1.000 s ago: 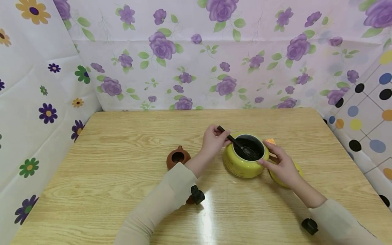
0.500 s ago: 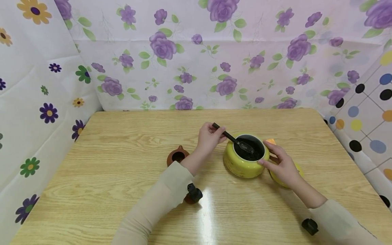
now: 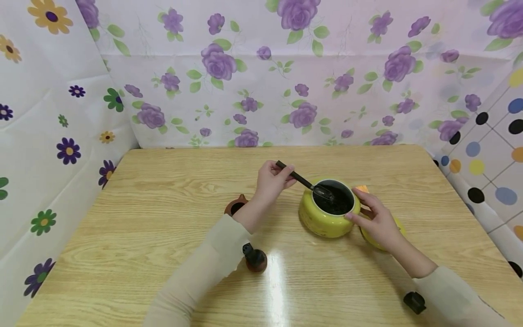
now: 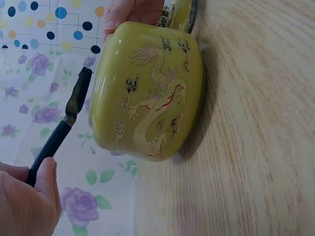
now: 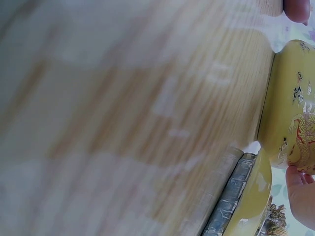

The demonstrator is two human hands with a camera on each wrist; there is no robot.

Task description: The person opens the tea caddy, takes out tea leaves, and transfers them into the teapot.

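My left hand [image 3: 271,184] pinches the black handle of a spoon [image 3: 301,180], whose bowl is over the mouth of a yellow jar [image 3: 327,226]. Dark contents show inside the jar; their kind is unclear. In the left wrist view the spoon [image 4: 54,140] slants beside the jar's mouth, its bowl dark. A dragon pattern covers the jar's side [image 4: 157,93]. My right hand [image 3: 380,222] grips the jar at its right rim, thumb in front and fingers behind. In the right wrist view, only part of that hand [image 5: 302,199] appears at the jar.
A yellow lid [image 5: 251,196] with a silvery edge lies right of the jar, partly under my right hand. Left of the jar, my forearm partly hides a brown teapot [image 3: 230,207]. A small brown piece [image 3: 256,266] sits nearer me. Something orange [image 3: 362,188] shows behind the jar.
My left hand has drawn back left and slightly away from me, lifting the spoon's bowl from deep in the jar toward its left rim. The right hand and jar stay put.
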